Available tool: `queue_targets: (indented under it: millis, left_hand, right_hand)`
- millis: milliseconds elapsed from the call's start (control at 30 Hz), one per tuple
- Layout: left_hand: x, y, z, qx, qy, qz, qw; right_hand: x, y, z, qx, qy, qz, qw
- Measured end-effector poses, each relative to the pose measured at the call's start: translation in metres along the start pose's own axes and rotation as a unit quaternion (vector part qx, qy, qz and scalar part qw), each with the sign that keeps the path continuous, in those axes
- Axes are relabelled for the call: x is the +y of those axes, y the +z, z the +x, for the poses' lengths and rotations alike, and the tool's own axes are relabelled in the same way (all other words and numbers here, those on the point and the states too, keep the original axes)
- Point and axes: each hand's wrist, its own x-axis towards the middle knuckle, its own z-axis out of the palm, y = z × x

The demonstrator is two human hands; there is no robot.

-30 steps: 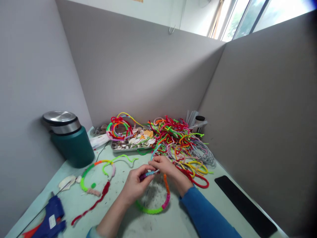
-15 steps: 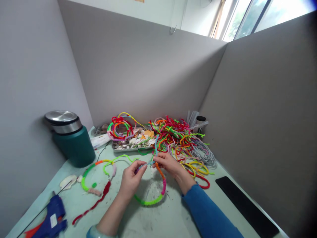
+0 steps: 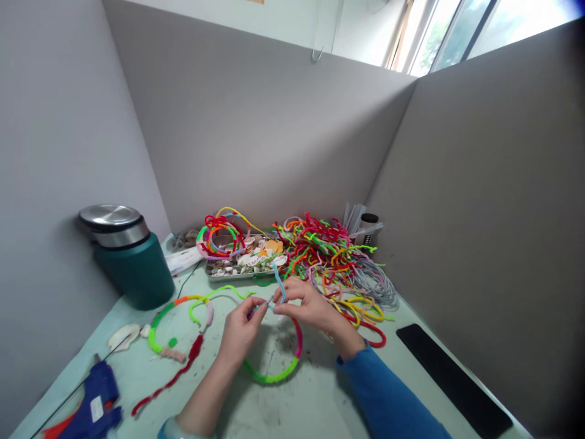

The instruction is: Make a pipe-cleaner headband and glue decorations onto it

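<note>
My left hand [image 3: 241, 328] pinches the upper left part of a hoop [image 3: 274, 379] wrapped in green, magenta and orange pipe cleaner. A short grey stretch of the hoop shows at its fingertips. My right hand [image 3: 308, 306] grips a light blue pipe cleaner [image 3: 278, 280] between thumb and fingers, right beside the left fingertips. The blue end sticks up above the hand. Fingers hide where the blue meets the hoop. To the left lies another wrapped hoop [image 3: 155, 326], with a dark red pipe cleaner [image 3: 171, 381] trailing from it.
A green jar [image 3: 137, 268] and a blue glue gun [image 3: 98, 396] stand at left. Behind my hands are a tray [image 3: 237, 278] of shells and a pipe cleaner pile [image 3: 320, 244]. A black strip [image 3: 450, 378] lies at right; grey partitions enclose the table.
My right hand has shifted slightly, its fingers rearranged around the light blue pipe cleaner. The blue end now leans left, and the hoop hangs slightly lower. My left hand keeps its pinch.
</note>
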Motion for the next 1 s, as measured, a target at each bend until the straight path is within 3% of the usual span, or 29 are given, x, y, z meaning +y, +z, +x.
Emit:
queue_targets:
  millis: [133, 300, 600, 800, 1000]
  left_hand:
    - [0.001, 0.000, 0.000, -0.018, 0.012, 0.015, 1.000]
    - [0.012, -0.002, -0.004, -0.050, 0.037, 0.081, 0.995]
    - [0.019, 0.002, -0.008, -0.083, 0.086, 0.115, 0.986]
    - [0.026, 0.001, -0.011, -0.084, 0.099, 0.130, 0.983]
    - [0.031, 0.002, -0.015, -0.100, 0.146, 0.112, 0.978]
  right_hand:
    - [-0.007, 0.000, 0.000, -0.017, -0.002, -0.042, 0.999]
    - [-0.010, 0.006, 0.000, -0.023, 0.027, -0.023, 0.999]
    - [-0.001, 0.012, 0.004, 0.068, 0.166, 0.107, 0.978]
    - [-0.001, 0.011, 0.006, 0.083, 0.193, 0.192, 0.959]
    - [0.010, 0.017, 0.008, 0.109, 0.227, 0.165, 0.954]
